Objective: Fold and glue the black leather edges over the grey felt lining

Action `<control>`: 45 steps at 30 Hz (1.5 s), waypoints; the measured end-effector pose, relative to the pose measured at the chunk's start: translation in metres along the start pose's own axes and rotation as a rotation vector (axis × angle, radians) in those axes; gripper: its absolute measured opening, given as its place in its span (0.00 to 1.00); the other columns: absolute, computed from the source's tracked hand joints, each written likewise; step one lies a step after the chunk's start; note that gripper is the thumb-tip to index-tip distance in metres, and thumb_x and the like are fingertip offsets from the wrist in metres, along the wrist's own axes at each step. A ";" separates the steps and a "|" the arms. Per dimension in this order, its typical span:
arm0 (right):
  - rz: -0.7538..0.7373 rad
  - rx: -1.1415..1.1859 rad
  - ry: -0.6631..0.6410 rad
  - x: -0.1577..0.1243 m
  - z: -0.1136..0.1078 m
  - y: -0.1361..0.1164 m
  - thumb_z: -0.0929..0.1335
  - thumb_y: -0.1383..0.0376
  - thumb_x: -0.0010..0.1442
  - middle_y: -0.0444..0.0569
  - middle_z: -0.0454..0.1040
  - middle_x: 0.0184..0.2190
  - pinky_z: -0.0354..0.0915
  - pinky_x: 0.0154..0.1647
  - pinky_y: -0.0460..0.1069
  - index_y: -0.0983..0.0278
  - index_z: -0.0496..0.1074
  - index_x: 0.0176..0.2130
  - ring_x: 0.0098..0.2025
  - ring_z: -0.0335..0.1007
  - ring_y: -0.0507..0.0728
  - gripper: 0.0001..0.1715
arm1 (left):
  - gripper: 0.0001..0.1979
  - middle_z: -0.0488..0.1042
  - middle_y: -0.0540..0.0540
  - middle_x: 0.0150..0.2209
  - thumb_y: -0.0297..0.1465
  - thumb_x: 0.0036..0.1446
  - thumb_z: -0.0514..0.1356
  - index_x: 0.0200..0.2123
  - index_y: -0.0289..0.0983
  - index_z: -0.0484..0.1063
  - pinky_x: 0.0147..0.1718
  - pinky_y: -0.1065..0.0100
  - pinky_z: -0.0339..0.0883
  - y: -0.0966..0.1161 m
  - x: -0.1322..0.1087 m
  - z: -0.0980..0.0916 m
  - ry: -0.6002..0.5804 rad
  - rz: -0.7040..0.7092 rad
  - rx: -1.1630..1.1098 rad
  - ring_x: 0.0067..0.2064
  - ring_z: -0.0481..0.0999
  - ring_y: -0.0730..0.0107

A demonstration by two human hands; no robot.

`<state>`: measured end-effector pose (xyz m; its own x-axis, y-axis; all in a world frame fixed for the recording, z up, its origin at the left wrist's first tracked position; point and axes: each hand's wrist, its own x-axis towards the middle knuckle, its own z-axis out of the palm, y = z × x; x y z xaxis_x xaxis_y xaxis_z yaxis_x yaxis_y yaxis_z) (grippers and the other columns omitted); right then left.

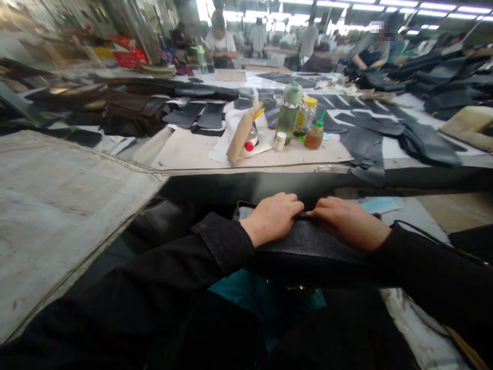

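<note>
A black leather piece, seemingly a bag, lies across my lap below the table edge. My left hand is closed on its upper edge, fingers curled over the far side. Close beside it on the right, my right hand pinches the same edge, with a small gap between the two hands. Grey lining shows at the left end of the leather piece. The fingertips of both hands are partly hidden.
Beyond the hands, a table bears a green bottle, a glue bottle, a white jar and black leather pieces. A pale board juts in at left. Several people work farther back.
</note>
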<state>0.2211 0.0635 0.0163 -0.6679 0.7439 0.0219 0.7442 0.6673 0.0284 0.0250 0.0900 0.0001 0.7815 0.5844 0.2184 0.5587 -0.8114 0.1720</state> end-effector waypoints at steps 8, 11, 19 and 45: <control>-0.011 -0.287 -0.032 -0.007 0.007 -0.032 0.60 0.77 0.52 0.55 0.66 0.31 0.62 0.33 0.51 0.73 0.71 0.38 0.32 0.60 0.57 0.15 | 0.06 0.66 0.46 0.35 0.26 0.56 0.50 0.34 0.34 0.67 0.29 0.66 0.61 0.012 -0.009 -0.001 -0.057 0.162 0.157 0.35 0.63 0.65; -0.033 -0.135 -0.037 -0.008 0.002 -0.015 0.59 0.76 0.53 0.53 0.68 0.33 0.63 0.37 0.50 0.69 0.71 0.40 0.35 0.62 0.56 0.17 | 0.06 0.66 0.46 0.35 0.25 0.56 0.51 0.35 0.34 0.66 0.29 0.66 0.61 0.012 -0.010 -0.002 -0.070 0.156 0.159 0.35 0.62 0.65; 0.524 0.098 0.440 -0.060 -0.062 0.072 0.59 0.52 0.54 0.52 0.70 0.39 0.61 0.41 0.54 0.65 0.70 0.43 0.40 0.66 0.59 0.26 | 0.07 0.66 0.45 0.36 0.24 0.55 0.50 0.33 0.35 0.67 0.30 0.67 0.62 0.013 -0.009 -0.008 -0.111 0.131 0.163 0.36 0.63 0.66; 0.289 0.371 0.294 -0.080 0.011 0.066 0.61 0.60 0.58 0.50 0.69 0.31 0.63 0.38 0.51 0.64 0.69 0.32 0.35 0.65 0.56 0.12 | 0.12 0.69 0.42 0.42 0.29 0.51 0.50 0.40 0.33 0.65 0.38 0.61 0.68 0.066 0.085 0.011 -0.163 -0.023 -0.151 0.42 0.71 0.58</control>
<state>0.3236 0.0479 0.0050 -0.3699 0.8931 0.2559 0.8145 0.4442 -0.3731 0.1320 0.0860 0.0193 0.8105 0.5829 0.0568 0.5383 -0.7797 0.3200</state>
